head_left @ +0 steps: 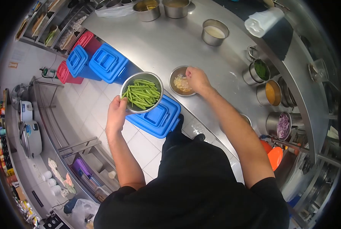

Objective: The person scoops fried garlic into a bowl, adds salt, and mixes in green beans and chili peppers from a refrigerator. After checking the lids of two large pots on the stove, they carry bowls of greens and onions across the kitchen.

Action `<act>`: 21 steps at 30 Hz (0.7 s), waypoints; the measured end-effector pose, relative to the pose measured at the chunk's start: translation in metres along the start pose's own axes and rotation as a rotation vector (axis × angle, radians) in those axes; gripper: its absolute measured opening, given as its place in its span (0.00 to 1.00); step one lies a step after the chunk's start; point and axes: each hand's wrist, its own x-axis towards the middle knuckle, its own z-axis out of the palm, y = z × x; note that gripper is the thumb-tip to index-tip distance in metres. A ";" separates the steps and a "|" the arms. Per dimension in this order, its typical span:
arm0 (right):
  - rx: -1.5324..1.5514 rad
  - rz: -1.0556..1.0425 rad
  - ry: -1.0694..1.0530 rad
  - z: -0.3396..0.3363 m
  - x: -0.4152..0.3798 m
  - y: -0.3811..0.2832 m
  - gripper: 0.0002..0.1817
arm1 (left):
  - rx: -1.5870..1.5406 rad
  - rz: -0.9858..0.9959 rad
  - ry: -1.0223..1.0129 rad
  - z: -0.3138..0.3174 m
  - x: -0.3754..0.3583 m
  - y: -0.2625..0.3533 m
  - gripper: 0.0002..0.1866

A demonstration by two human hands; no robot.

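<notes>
My left hand (117, 110) grips the rim of a metal bowl (160, 82) holding green beans (143, 93). That bowl is held up beside the counter edge, over a blue-lidded bin (155, 116). At the right rim of a smaller metal bowl (172, 76) is my right hand (197, 79), its fingers curled closed. Whether they pinch the rim or something small cannot be made out. Pale, yellowish chopped bits (182, 82) lie in the smaller bowl, which rests on the steel counter (159, 49).
A pot with white liquid (215, 32) stands farther back. Along the right are pots with chopped greens (260, 68), orange liquid (272, 92) and purple slices (283, 125). Blue bins (108, 63) and red bins line the counter's left side. A plastic roll (263, 22) lies on the upper shelf.
</notes>
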 end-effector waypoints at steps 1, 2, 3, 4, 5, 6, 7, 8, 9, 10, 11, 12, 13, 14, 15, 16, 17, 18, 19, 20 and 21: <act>-0.029 0.012 -0.002 -0.002 0.002 -0.004 0.19 | 0.008 -0.005 0.006 -0.001 0.001 -0.001 0.13; -0.061 -0.002 -0.056 0.000 0.004 -0.004 0.18 | 0.019 -0.004 0.016 -0.003 0.001 -0.001 0.14; -0.092 -0.014 -0.109 0.002 0.006 -0.005 0.18 | 0.030 -0.003 0.024 -0.003 0.002 -0.001 0.14; -0.123 -0.024 -0.160 0.004 0.006 -0.005 0.17 | 0.042 -0.001 0.031 -0.004 0.003 -0.001 0.14; -0.108 -0.126 -0.141 0.010 0.005 0.000 0.17 | 0.041 0.008 0.030 -0.004 0.003 0.000 0.14; -0.090 -0.221 -0.118 0.019 0.000 0.006 0.16 | 0.043 0.017 0.023 -0.004 0.004 0.003 0.14; -0.075 -0.311 -0.092 0.024 -0.004 0.015 0.15 | 0.046 0.027 0.009 -0.002 0.004 0.005 0.14; -0.030 -0.268 -0.046 0.020 -0.005 0.017 0.15 | 0.038 0.038 0.001 0.001 0.004 0.007 0.14; 0.011 -0.221 0.002 0.015 -0.006 0.016 0.15 | 0.029 0.047 -0.013 0.003 0.003 0.009 0.14; 0.050 -0.168 0.050 0.009 -0.010 0.018 0.15 | 0.019 0.053 -0.033 0.006 0.001 0.009 0.14; 0.149 -0.170 0.141 -0.010 -0.025 0.018 0.11 | 0.023 0.056 -0.044 0.010 -0.001 0.010 0.14; 0.163 -0.141 0.199 -0.026 -0.041 0.030 0.10 | 0.031 0.053 -0.073 0.013 -0.002 0.009 0.14; 0.176 -0.114 0.256 -0.043 -0.059 0.046 0.08 | 0.039 0.049 -0.101 0.014 -0.003 0.007 0.14; 0.189 -0.090 0.309 -0.056 -0.079 0.062 0.07 | 0.048 0.044 -0.123 0.015 -0.004 0.006 0.15; 0.182 -0.011 0.345 -0.068 -0.108 0.080 0.06 | 0.046 0.023 -0.131 0.019 -0.006 0.007 0.14; 0.174 0.056 0.375 -0.081 -0.140 0.098 0.06 | 0.054 0.007 -0.160 0.024 -0.006 0.003 0.13; 0.080 0.183 0.252 -0.094 -0.171 0.112 0.07 | 0.063 -0.006 -0.180 0.027 -0.007 0.001 0.13; -0.010 0.306 0.130 -0.103 -0.197 0.124 0.07 | 0.076 -0.015 -0.198 0.031 -0.008 -0.001 0.12; -0.048 0.353 0.094 -0.094 -0.217 0.142 0.08 | 0.075 -0.015 -0.230 0.037 -0.008 -0.001 0.12; -0.083 0.404 0.061 -0.078 -0.233 0.158 0.09 | 0.077 -0.015 -0.265 0.047 -0.008 -0.002 0.12; -0.159 0.414 0.054 -0.067 -0.241 0.156 0.09 | 0.078 -0.014 -0.301 0.057 -0.008 0.000 0.11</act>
